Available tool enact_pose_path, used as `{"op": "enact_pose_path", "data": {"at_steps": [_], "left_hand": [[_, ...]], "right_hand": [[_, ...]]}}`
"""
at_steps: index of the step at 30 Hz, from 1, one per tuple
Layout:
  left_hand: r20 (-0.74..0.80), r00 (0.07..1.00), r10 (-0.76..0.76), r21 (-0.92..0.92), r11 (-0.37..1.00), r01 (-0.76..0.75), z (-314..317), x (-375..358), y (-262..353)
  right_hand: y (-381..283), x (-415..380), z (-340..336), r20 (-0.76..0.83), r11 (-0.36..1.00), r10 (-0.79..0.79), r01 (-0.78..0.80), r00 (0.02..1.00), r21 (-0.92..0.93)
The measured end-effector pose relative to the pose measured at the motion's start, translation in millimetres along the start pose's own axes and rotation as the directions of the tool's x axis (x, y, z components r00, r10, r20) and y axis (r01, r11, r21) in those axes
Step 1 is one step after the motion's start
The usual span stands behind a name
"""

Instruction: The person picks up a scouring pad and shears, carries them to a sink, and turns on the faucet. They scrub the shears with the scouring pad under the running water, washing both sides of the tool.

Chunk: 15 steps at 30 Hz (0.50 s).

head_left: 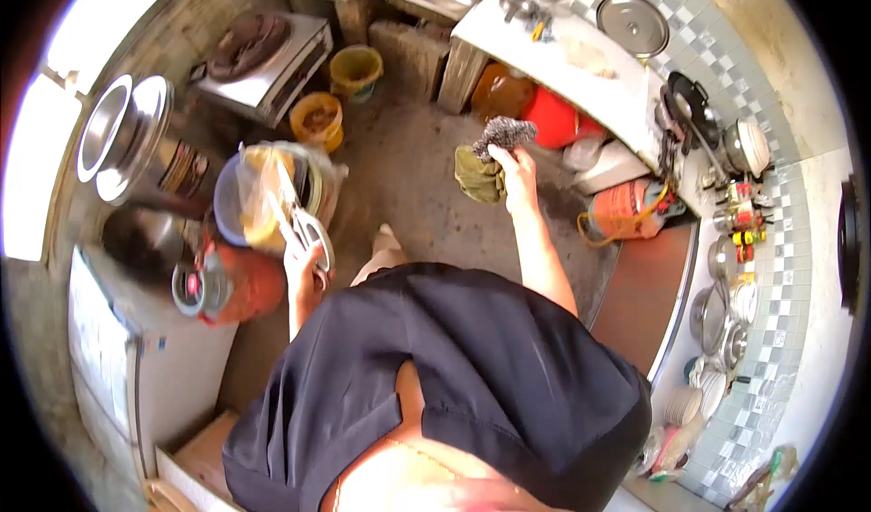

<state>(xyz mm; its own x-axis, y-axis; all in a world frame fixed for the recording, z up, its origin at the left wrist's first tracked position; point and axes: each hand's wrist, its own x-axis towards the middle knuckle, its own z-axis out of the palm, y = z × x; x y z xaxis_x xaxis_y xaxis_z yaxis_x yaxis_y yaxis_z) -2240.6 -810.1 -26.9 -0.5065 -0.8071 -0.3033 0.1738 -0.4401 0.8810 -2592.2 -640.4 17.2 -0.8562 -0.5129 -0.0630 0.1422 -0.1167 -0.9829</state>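
On the left, my left hand is closed around a pale dish-like object with a curved rim; a clear plastic bag hangs just beyond it, over a blue tub. What exactly the object is, I cannot make out. My right hand is stretched forward over the floor and pinches a dark green cloth together with a grey speckled scrubber or cloth. The cloth hangs down from the fingers, away from the counter.
A white counter runs along the back right, with a red gas cylinder below. Two yellow buckets stand beside a stove. Another gas cylinder and a white cabinet are at left. Stacked plates sit on the right.
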Motion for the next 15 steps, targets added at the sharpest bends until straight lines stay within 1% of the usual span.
{"op": "enact_pose_path", "data": {"at_steps": [1,2,4,5,6,8,9,10,11,12,13,14,15], "left_hand": [[0.001,1.000,-0.023,0.009,1.000,0.023,15,29,14],[-0.014,0.998,-0.066,0.031,0.997,0.067,25,51,28],[0.027,0.999,-0.030,-0.013,0.999,0.030,50,117,43],[0.069,0.998,-0.013,-0.028,0.999,0.015,67,147,57],[0.110,0.994,0.002,-0.039,0.999,0.003,84,177,69],[0.169,0.986,0.012,-0.017,1.000,-0.009,110,234,85],[0.217,0.976,0.016,0.010,1.000,-0.018,122,263,92],[0.189,0.982,0.019,0.059,0.998,-0.031,130,293,90],[0.199,0.980,0.018,0.078,0.996,-0.034,147,311,99],[0.207,0.978,0.019,0.096,0.995,-0.039,161,332,106],[0.240,0.971,-0.004,0.131,0.991,-0.028,161,361,98],[0.197,0.980,0.003,0.153,0.988,-0.034,172,381,97],[0.183,0.983,-0.007,0.177,0.984,-0.026,180,396,92]], "right_hand": [[4,32,3,-0.062,0.998,-0.067,0.068,0.996,0.009],[1,60,-2,-0.100,0.999,0.043,-0.041,0.994,0.021],[-5,116,-1,-0.170,0.987,-0.060,0.084,0.984,0.134],[-21,139,-5,-0.280,0.995,0.095,-0.087,0.955,0.041],[-28,163,-7,-0.254,0.998,0.036,-0.024,0.967,0.051],[-48,202,0,-0.270,0.995,-0.095,0.097,0.958,-0.005],[-43,229,-1,-0.286,0.991,-0.130,0.126,0.949,-0.033],[-36,258,-1,-0.298,0.986,-0.167,0.155,0.940,-0.062],[-40,282,5,-0.278,0.990,-0.139,0.136,0.951,-0.031],[-29,315,3,-0.279,0.993,-0.111,0.117,0.954,0.004],[-17,344,5,-0.280,0.995,-0.092,0.099,0.956,0.011],[-9,376,7,-0.278,0.996,-0.081,0.090,0.957,0.019],[4,406,6,-0.283,0.993,-0.114,0.102,0.952,-0.054]]}}
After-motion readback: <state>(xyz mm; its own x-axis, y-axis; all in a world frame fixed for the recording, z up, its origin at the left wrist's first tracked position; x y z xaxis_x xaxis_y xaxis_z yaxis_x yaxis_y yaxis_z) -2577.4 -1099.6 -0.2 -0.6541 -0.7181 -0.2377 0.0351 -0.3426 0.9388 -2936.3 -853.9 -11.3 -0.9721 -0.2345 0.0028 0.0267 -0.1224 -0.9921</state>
